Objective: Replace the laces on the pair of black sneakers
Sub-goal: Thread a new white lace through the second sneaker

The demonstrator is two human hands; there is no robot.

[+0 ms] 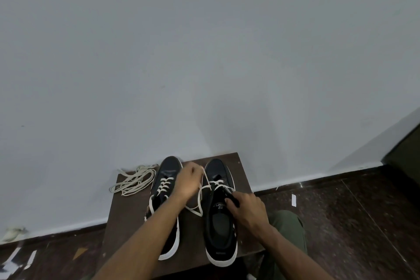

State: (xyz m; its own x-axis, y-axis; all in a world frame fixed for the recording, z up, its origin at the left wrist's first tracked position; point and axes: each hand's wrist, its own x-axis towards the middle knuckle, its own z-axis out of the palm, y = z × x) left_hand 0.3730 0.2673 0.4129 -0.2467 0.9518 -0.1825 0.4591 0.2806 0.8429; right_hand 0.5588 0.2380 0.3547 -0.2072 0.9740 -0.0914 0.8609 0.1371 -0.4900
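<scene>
Far left on the bench (127, 216), a loose pile of pale laces (136, 180) lies near the wall, prob. the spare or removed set; we can't tell which. Just right of it stands the left sneaker (164, 191), toe pointing far, w/ white lace crossed through several rows already.

Our left hand (188, 183) reaches across that shoe, fingers pinched together on one end of the white lace (200, 198), which runs right and down to the lower eyelets of the right sneaker (219, 218). A slack loop of the same lace hangs in the gap btwn the two shoes, touching the bench.

The right sneaker also points toe-far, long axis running near to far. Only the bottom rows look threaded; the upper eyelets seem bare, so we judge this shoe about a third done. Our right hand (246, 209) sits on its right edge, fingers closed on the eyelet flap or tongue; exactly which we can't tell.

Key relation: the next free eyelet lies right and nearer of the left-hand fingers, so the lace tip needs to come back toward us and over. The right hand is closer to that eyelet.
</scene>
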